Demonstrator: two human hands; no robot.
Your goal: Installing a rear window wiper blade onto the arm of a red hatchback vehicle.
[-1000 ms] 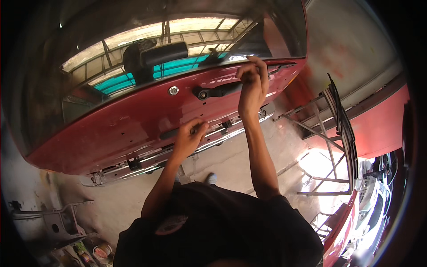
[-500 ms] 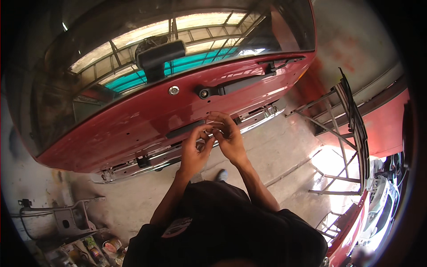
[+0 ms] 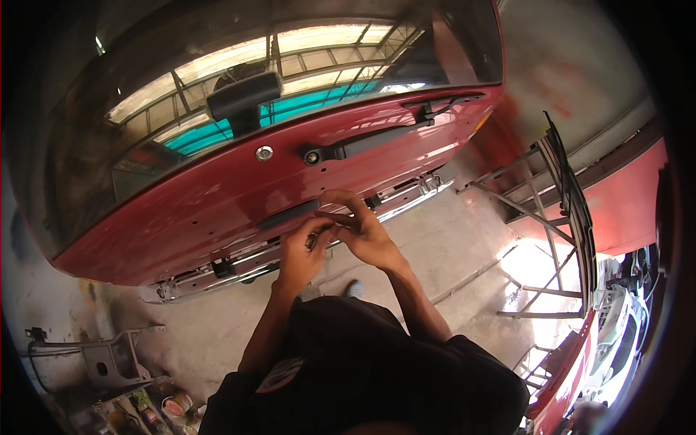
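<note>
In front of me is a red car tailgate [image 3: 196, 210] with a large reflecting rear window [image 3: 304, 72]. My left hand [image 3: 301, 254] and my right hand [image 3: 368, 235] meet just before its lower part, above the floor. The fingers of both are bent, with thumbs and fingertips pinched together. Something small and dark [image 3: 312, 241] shows inside the curled left fingers, too small to name. Whatever the right fingertips pinch is hidden. Beyond my hands lies a dark handle strip [image 3: 286, 215] on the tailgate, with a round lock [image 3: 264, 153] and a black rear wiper [image 3: 384, 140] above.
Below the tailgate runs a bare bumper support [image 3: 225, 270] with metal brackets. A metal frame stand [image 3: 569, 217] is at the right, beside a red panel [image 3: 623, 210]. Cans and clutter [image 3: 156, 413] lie at the lower left, near a grey bracketed metal part [image 3: 109, 360].
Both hands have stayed together, shifting slightly down in the picture; the right fingers have bent further toward the left hand. The view has moved a little, so the tailgate appears further left.
</note>
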